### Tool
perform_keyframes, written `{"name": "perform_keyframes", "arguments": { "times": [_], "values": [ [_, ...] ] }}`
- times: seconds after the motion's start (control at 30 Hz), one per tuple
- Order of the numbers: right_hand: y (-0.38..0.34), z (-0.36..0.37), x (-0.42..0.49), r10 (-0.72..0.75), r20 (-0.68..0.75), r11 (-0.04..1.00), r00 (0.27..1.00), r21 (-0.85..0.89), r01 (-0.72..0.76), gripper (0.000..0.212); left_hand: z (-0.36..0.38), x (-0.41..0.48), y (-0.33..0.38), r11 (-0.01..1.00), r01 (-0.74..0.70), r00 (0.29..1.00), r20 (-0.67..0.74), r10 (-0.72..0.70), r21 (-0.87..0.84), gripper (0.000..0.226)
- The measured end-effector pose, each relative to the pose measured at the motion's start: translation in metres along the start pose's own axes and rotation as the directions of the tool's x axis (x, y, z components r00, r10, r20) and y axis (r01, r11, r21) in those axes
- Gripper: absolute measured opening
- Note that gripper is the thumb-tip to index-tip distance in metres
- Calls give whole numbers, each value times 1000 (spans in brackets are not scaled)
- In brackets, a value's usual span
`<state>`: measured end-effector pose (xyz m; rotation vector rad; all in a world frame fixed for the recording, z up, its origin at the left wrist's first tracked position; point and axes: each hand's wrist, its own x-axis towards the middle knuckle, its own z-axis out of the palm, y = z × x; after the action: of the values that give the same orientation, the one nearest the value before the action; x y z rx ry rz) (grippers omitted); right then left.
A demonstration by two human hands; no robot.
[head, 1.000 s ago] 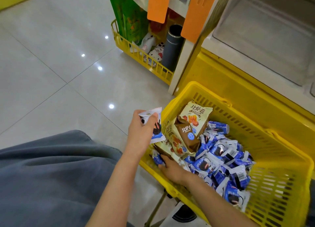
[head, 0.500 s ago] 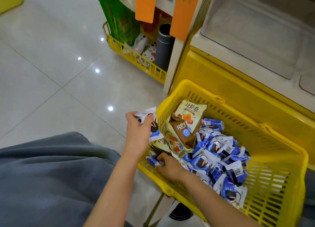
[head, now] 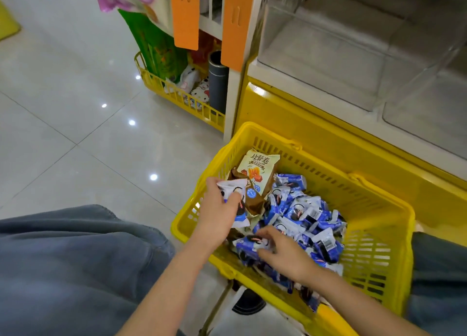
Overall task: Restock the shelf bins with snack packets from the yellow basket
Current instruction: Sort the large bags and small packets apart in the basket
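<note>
Fingers [head: 231,200] of the left hand [head: 216,217] hide much of the white packet [head: 233,188] they grip. Fingers [head: 264,234] of the right hand [head: 285,256] cover part of a blue packet [head: 249,246]. Print on the loose packets [head: 310,214] beyond them is too blurred to read. The yellow basket [head: 389,196] runs off the bottom edge behind the right fingers.

Yellow basket [head: 379,204], blue-and-white packets [head: 300,209] (one beige [head: 261,169]), orange tags [head: 184,14].
</note>
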<state>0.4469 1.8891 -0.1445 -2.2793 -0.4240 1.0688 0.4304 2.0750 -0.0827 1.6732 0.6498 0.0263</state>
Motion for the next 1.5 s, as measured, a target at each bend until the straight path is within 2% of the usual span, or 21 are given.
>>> {"name": "perform_keyframes", "arguments": {
  "times": [0.07,0.1,0.2,0.27,0.33,0.43,0.47,0.53,0.63,0.67,0.73,0.77,0.8,0.87,0.93,1.0,1.13,1.27,1.33,1.43,1.5],
  "values": [
    [16,-22,-14,65,-94,998,993,-6,-66,30,23,-11,-7,994,-57,985,167,40,97,24],
    [24,-31,-18,110,-187,994,976,9,-110,29,34,-15,-12,986,-79,971,233,42,149,26],
    [44,-45,-19,190,-531,981,826,79,-175,34,65,-23,-29,921,-155,927,375,11,356,33],
    [55,-47,-17,204,-617,978,760,87,-192,36,83,-25,-35,887,-198,908,419,5,417,39],
    [69,-44,-14,291,-534,953,794,86,-291,39,98,-26,-37,879,-215,893,451,0,426,45],
    [83,-38,-21,390,-309,919,867,63,-390,38,110,-25,-41,869,-212,843,533,-68,447,55],
    [82,-37,-24,385,-286,920,878,42,-390,38,109,-26,-40,859,-237,837,545,-56,453,53],
    [73,-39,-31,287,-357,948,889,-26,-317,37,99,-25,-36,839,-336,855,511,82,427,42],
    [39,-41,-38,-35,-525,980,850,-185,-74,30,59,-18,-21,799,-445,893,265,363,405,29],
    [23,-38,-39,-129,-507,979,852,-202,28,27,40,-12,-16,788,-443,893,135,428,428,28],
    [-7,-24,-37,-251,-371,965,894,-169,201,25,0,6,-14,774,-395,858,-103,503,494,26],
    [-19,-13,-31,-272,-292,961,917,-125,246,26,-18,16,-17,774,-344,854,-165,493,532,26],
    [-29,-2,-22,-270,-218,963,938,-71,261,28,-33,25,-21,787,-275,881,-184,436,552,29],
    [-42,19,3,-237,-96,971,967,17,240,32,-52,36,-37,861,-122,972,-118,205,493,34],
    [-50,38,32,-170,-2,982,985,80,169,36,-57,38,-54,901,-12,1000,0,14,433,30],
    [-53,52,58,-94,56,989,994,123,87,38,-54,34,-70,905,-23,999,37,8,424,25],
    [-50,72,98,-23,150,994,988,111,6,38,-51,31,-79,895,-69,994,-47,100,441,21],
    [-46,88,121,40,200,995,979,-97,-21,48,-52,31,-81,917,-60,994,-61,91,394,17],
    [-44,93,127,58,160,989,985,-143,-35,40,-51,30,-81,928,-47,995,-67,77,370,16],
    [-39,90,133,73,157,973,985,-227,-36,14,-52,30,-79,938,-28,996,-68,55,346,19],
    [-37,88,135,70,180,952,981,-305,-13,24,-52,29,-77,940,-19,996,-70,46,340,24]
  ]
}}
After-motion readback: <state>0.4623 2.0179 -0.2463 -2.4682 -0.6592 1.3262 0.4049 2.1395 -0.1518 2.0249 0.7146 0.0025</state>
